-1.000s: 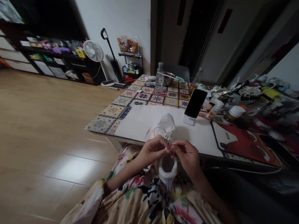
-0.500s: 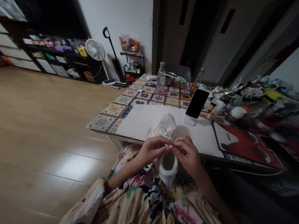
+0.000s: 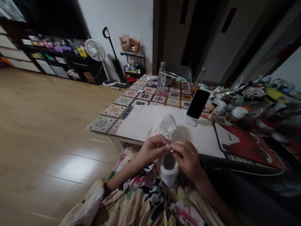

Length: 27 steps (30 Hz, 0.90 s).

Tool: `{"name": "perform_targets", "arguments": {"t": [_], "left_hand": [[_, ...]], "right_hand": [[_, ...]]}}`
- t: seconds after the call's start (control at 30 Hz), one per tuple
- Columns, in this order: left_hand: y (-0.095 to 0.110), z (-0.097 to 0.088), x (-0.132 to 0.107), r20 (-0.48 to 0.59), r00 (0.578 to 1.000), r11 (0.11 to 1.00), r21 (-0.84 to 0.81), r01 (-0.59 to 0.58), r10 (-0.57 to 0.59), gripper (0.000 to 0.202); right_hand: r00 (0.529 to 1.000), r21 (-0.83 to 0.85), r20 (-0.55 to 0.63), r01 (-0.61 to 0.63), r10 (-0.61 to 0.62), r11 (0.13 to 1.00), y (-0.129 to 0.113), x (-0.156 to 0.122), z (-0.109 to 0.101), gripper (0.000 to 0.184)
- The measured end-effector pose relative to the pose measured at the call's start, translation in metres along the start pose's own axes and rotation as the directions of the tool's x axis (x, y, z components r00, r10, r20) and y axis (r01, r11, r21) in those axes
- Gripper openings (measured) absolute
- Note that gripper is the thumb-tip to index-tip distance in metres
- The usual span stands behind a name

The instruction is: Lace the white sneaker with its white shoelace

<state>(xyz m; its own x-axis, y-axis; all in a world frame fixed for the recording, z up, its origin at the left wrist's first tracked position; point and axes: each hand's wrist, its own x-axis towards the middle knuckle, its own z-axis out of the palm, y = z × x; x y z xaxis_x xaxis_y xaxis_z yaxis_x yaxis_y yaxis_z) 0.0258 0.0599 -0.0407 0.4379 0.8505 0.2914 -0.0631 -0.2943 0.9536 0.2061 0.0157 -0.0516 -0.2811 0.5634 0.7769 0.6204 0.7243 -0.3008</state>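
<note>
A white sneaker (image 3: 169, 121) lies in front of me, its toe over the table edge and its heel end towards my lap. White laces cross its upper. Above the shoe's opening, my left hand (image 3: 155, 147) is closed in a pinch on a white shoelace (image 3: 171, 150). My right hand (image 3: 187, 156) pinches the same bit of lace from the other side, fingertips close to the left ones. The hands hide the shoe's tongue and part of the laces.
White paper (image 3: 138, 121) covers the near part of the patterned table (image 3: 104, 123). A phone (image 3: 198, 104) leans on a stand beyond the shoe. Clear bottles (image 3: 161, 78) stand farther back. On the right are a red board-like item (image 3: 249, 146) and crowded jars (image 3: 237, 115).
My right hand has shifted slightly, its fingers curling closer over the lace. The left hand stays nearly in place, still pinching. The shoe has hardly moved.
</note>
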Motion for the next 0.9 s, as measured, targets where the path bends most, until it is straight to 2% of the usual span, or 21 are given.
{"name": "perform_targets", "arguments": {"t": [0.1,0.27,0.4,0.53,0.67,0.8,0.9], "left_hand": [[0.001,-0.003,0.002,0.030,0.998,0.998,0.022,0.051,-0.052,0.036],[-0.009,-0.008,0.008,0.053,0.995,0.995,-0.050,0.084,-0.082,0.036],[-0.022,-0.012,0.016,-0.044,0.997,0.995,-0.082,0.052,-0.056,0.039],[-0.026,-0.011,0.020,-0.130,0.991,0.998,0.055,-0.034,0.041,0.037],[-0.026,-0.010,0.020,-0.121,0.987,0.977,0.194,-0.085,0.110,0.035],[-0.029,-0.015,0.016,-0.075,0.996,0.993,0.118,-0.031,0.040,0.036],[-0.028,-0.019,0.009,-0.028,0.999,0.999,0.017,-0.035,0.035,0.044]], "right_hand": [[0.997,-0.085,0.017,0.083,-0.082,0.993,-0.001,0.000,-0.002,0.027],[0.998,0.127,-0.049,0.051,-0.045,0.991,-0.002,0.003,-0.008,0.020],[0.992,0.228,0.080,0.078,-0.098,0.971,-0.003,0.005,-0.014,0.015],[0.982,0.268,0.138,0.088,-0.129,0.959,-0.006,0.008,-0.017,0.014],[0.979,0.317,0.137,0.099,-0.149,0.943,-0.006,0.011,-0.016,0.012],[0.984,0.270,0.159,0.031,-0.076,0.962,-0.004,0.008,-0.015,0.010],[0.987,0.104,0.151,-0.068,0.051,0.992,-0.001,0.006,-0.014,0.008]]}}
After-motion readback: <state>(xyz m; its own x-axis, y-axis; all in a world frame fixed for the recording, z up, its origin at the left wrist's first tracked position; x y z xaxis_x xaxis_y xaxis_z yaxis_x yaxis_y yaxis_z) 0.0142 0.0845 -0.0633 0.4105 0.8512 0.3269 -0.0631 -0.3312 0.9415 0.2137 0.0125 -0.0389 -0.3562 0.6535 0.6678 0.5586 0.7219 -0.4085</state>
